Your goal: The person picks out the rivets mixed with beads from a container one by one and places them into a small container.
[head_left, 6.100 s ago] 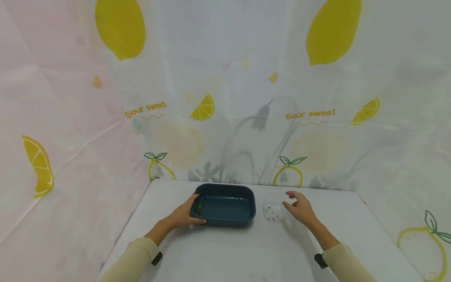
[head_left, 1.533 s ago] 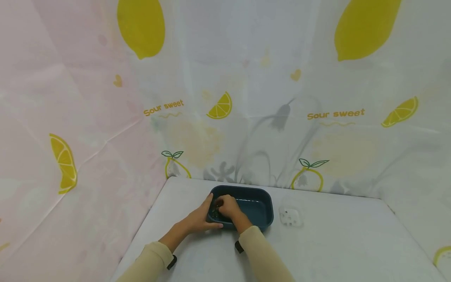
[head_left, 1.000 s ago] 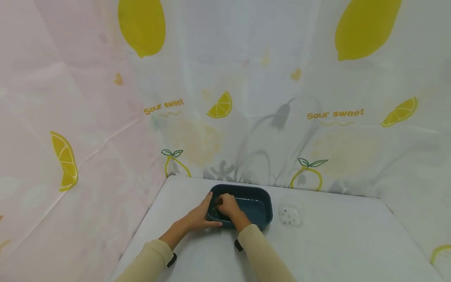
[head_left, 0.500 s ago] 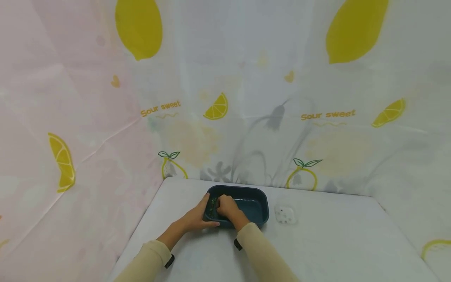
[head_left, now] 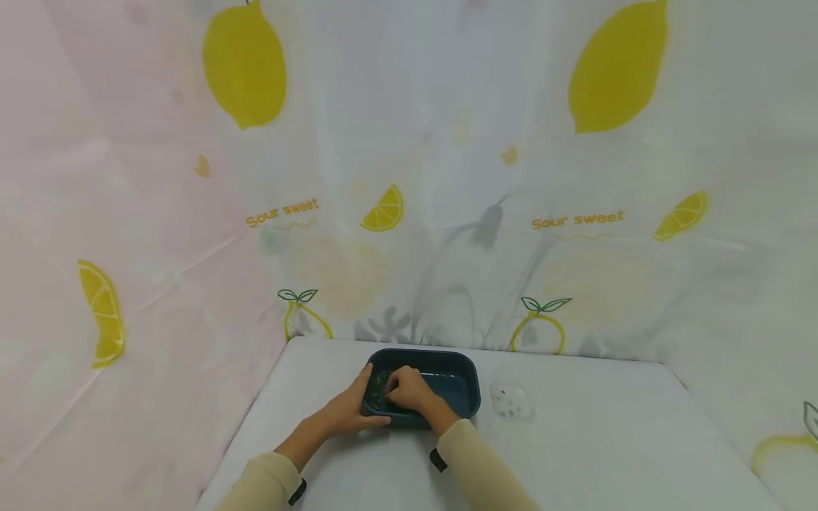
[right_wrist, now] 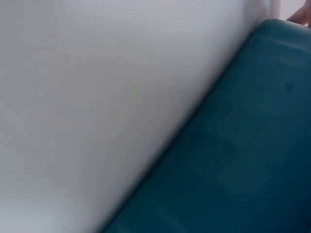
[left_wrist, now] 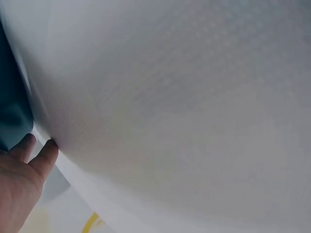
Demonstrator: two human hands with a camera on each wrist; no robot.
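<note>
A dark teal rectangular box point(head_left: 450, 397) stands on the white table. My left hand point(head_left: 341, 411) grips its left end, thumb along the near side and fingers along the end wall. In the left wrist view, fingers point(left_wrist: 44, 158) of that hand lie by the box's corner. Small green and reddish bits point(head_left: 377, 392) lie inside the left end. My right hand point(head_left: 407, 389) reaches into the box over them with its fingers bent; I cannot tell whether a bit is between the fingertips. The right wrist view shows mostly the box's outer wall point(right_wrist: 233, 145).
Right of the box stands a small clear container point(head_left: 510, 402) with several dark specks in it. The white table point(head_left: 575, 454) meets a back wall sheet point(head_left: 441, 284) printed with lemons. A side sheet point(head_left: 147, 397) rises along the left table edge.
From beside the clear container 6.1 seconds ago, my right hand has moved left into the box. It has since stayed among the bits, its fingers shifting. The left hand keeps hold of the box.
</note>
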